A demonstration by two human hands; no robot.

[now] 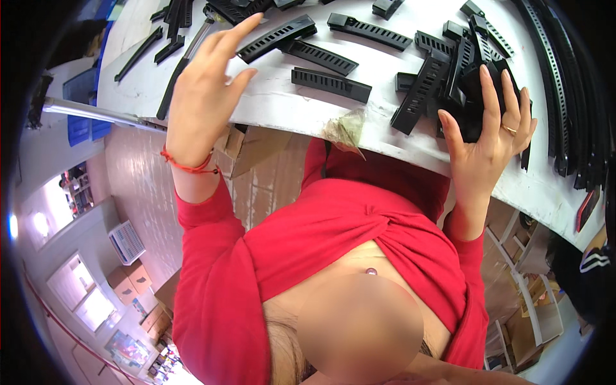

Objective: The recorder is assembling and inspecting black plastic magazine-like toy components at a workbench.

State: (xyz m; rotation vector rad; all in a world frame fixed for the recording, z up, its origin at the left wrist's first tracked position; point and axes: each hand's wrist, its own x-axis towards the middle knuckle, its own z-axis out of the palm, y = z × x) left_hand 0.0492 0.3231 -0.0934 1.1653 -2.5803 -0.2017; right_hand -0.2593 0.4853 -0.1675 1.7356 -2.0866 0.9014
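Observation:
My left hand [204, 90], with a red string around its wrist, hovers over the near edge of the white table [276, 102]. Its fingers are spread and it holds nothing. The nearest things to its fingertips are short black slotted plastic strips [277, 37], and another slotted strip [331, 84] lies just to its right. My right hand [493, 131], with a ring on one finger, is closed on a bunch of black slotted pieces [473, 90]. That bunch is part of a heap of the same pieces [443, 61] on the table's right side.
Long black slotted rails [564, 90] run along the table's right edge. More black strips [168, 38] lie at the far left. A metal bar [90, 113] juts out on the left. Cardboard [256, 149] sits under the table. A person's dark striped sleeve [594, 258] shows at the right.

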